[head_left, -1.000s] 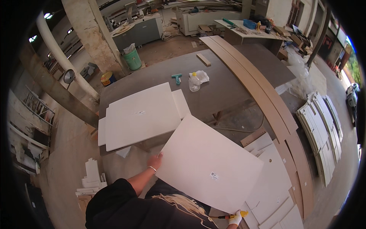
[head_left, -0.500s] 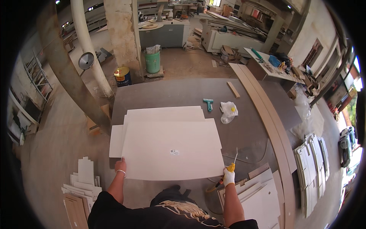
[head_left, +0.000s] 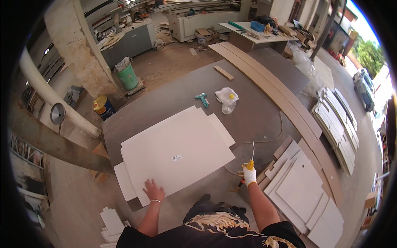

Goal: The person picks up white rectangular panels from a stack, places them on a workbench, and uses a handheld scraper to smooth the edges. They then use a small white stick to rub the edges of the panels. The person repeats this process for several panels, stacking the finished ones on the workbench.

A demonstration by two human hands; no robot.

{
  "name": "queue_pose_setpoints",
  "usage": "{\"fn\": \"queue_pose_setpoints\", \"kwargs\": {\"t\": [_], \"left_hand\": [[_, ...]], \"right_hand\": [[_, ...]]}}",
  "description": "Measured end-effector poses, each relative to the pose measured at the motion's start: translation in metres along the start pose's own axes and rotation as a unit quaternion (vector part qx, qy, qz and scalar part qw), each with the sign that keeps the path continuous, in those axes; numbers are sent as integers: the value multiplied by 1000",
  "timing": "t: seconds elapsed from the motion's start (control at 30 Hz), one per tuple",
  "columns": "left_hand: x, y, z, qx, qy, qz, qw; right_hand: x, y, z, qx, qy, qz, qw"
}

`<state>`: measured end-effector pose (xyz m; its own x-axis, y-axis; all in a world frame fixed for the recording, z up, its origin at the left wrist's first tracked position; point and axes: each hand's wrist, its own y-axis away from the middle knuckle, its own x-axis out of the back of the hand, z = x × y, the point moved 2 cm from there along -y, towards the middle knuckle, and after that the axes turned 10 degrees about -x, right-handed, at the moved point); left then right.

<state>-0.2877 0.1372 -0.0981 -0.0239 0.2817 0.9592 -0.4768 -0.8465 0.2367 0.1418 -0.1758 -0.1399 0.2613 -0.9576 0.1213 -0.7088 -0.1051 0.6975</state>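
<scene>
My left hand [head_left: 154, 191], bare with a thin bracelet at the wrist, lies with spread fingers on the near left part of a large white panel [head_left: 178, 138]. The panel carries a small printed label [head_left: 177, 158] and rests on other white panels whose edges stick out at the left and right. In a white glove, my right hand [head_left: 249, 175] is closed round a yellow air blow gun [head_left: 249, 165]. Its thin nozzle points up and away, to the right of the panel's near right corner and apart from it.
On the dark table [head_left: 165, 99] lie a teal scraper [head_left: 202, 99], a clear plastic bag [head_left: 227, 100] and a wood strip [head_left: 223, 72]. Long brown boards [head_left: 273, 87] run along the right. White panels [head_left: 300, 182] are stacked beside my right arm. A green bucket [head_left: 127, 77] stands beyond the table.
My left hand has gone from the panel's left edge to flat on its top. My right hand has left the panel's corner with the air blow gun. The view has turned right.
</scene>
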Motion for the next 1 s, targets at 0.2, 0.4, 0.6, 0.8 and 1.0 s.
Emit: {"fn": "queue_pose_setpoints", "kwargs": {"t": [0.2, 0.4, 0.6, 0.8, 1.0], "left_hand": [[-62, -27, 176, -387, -58, -40, 919], [-53, -72, 203, -346, -170, -109, 916], [-42, -76, 223, -257, -208, -157, 931], [-70, -26, 318, -25, -198, -91, 976], [-250, 173, 531, -571, -212, -293, 737]], "right_hand": [[160, 68, 89, -91, -180, 103, 974], [314, 194, 186, -26, -157, 255, 954], [368, 281, 311, -87, -242, 323, 911], [430, 277, 356, -139, -300, 290, 898], [501, 285, 327, -152, -186, 80, 967]]}}
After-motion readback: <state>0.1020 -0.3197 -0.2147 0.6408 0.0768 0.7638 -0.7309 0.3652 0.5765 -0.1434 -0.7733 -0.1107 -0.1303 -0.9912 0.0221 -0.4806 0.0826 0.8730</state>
